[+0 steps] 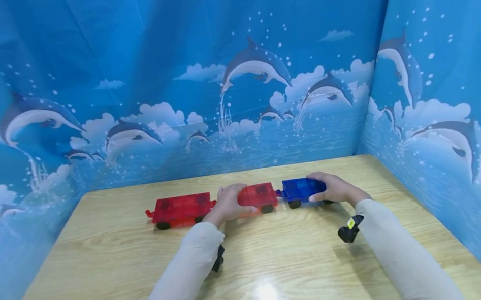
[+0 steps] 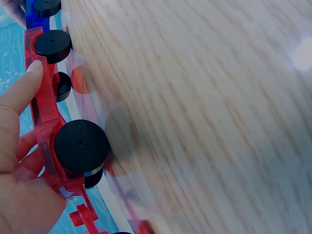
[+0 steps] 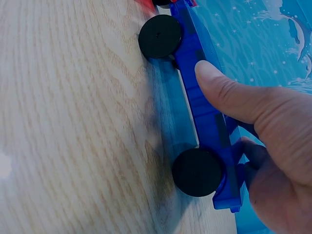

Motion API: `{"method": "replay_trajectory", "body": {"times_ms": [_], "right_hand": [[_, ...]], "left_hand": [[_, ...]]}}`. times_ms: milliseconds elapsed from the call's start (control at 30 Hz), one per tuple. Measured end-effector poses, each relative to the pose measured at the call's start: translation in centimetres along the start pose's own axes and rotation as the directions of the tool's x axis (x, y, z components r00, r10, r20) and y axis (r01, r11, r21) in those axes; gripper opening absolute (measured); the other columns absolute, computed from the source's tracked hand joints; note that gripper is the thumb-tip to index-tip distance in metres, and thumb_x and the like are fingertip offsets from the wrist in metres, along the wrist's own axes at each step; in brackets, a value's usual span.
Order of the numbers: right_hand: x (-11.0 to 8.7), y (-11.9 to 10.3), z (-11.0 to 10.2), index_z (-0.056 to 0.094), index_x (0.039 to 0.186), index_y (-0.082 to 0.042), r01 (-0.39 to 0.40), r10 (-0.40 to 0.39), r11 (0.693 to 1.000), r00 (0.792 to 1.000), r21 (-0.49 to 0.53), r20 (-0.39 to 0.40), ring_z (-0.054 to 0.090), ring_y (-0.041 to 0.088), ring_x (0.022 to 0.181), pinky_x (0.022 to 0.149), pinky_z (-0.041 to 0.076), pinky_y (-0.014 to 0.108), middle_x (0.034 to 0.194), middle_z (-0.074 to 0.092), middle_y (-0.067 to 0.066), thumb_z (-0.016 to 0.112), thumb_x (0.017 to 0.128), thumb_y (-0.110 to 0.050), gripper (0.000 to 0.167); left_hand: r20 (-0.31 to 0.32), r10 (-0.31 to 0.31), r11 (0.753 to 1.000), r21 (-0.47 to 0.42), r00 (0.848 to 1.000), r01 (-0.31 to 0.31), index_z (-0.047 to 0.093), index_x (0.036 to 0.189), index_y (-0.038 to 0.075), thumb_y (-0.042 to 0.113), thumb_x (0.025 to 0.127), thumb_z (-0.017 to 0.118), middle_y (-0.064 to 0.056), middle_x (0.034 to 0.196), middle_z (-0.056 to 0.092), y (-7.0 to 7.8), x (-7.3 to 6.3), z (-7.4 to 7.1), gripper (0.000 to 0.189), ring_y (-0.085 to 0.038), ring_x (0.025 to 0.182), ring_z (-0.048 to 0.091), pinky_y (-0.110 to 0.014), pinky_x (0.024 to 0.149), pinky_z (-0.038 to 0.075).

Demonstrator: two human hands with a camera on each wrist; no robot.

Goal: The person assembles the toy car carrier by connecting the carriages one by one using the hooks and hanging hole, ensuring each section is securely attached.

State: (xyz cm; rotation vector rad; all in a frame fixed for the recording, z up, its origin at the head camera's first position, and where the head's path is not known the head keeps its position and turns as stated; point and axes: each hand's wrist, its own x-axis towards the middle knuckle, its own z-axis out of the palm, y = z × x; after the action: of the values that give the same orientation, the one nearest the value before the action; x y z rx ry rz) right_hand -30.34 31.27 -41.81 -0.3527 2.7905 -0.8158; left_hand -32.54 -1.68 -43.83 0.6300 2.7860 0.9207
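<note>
Three see-through toy train cars on black wheels stand in a row across the table. In the head view my left hand grips the middle red car, covering its left part. The left wrist view shows my thumb along this car's near side, with fingers behind it. My right hand holds the blue car by its right end; the thumb presses its side in the right wrist view. A small blue hitch meets the middle red car. The left red car has its right hitch at my left hand.
Pale wood table spreads in front of the row, with a bright glare spot near its front. Behind and at the sides hangs a blue curtain printed with dolphins. A black wrist camera hangs below the right sleeve.
</note>
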Motion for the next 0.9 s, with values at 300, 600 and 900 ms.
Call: {"method": "replay_trajectory", "body": {"times_ms": [300,600,900], "right_hand": [[-0.1,-0.2,0.1,0.032,0.148,-0.002,-0.005,0.005,1.0,1.0,0.016,0.007,0.027,0.05,0.136,0.106,0.029,0.064,0.151,0.027,0.028,0.071,0.086,-0.034,0.08],[0.0,-0.2,-0.1,0.026,0.15,-0.002,0.028,-0.028,1.0,1.0,0.005,0.008,0.02,0.049,0.139,0.107,0.025,0.064,0.154,0.02,0.027,0.069,0.088,-0.038,0.084],[-0.6,-1.8,-3.2,0.019,0.153,-0.008,0.047,-0.048,0.998,0.998,-0.037,-0.028,0.002,0.046,0.144,0.108,0.018,0.068,0.158,0.01,0.024,0.065,0.091,-0.037,0.083]], "left_hand": [[-0.005,-0.002,1.0,-0.018,1.0,0.002,0.044,0.143,0.009,0.038,0.077,0.08,-0.01,0.145,0.045,0.0,-0.1,0.1,0.08,-0.03,0.138,0.034,-0.053,0.117,0.004],[0.009,0.008,1.0,-0.01,1.0,-0.008,0.038,0.147,0.011,0.042,0.078,0.078,-0.008,0.151,0.037,-0.1,-0.1,-0.2,0.085,-0.03,0.141,0.027,-0.054,0.117,0.002],[-0.028,0.033,0.997,0.07,0.999,-0.031,0.03,0.151,0.018,0.051,0.081,0.072,-0.007,0.156,0.027,0.3,-0.7,-4.5,0.088,-0.033,0.145,0.016,-0.066,0.111,-0.003]]}}
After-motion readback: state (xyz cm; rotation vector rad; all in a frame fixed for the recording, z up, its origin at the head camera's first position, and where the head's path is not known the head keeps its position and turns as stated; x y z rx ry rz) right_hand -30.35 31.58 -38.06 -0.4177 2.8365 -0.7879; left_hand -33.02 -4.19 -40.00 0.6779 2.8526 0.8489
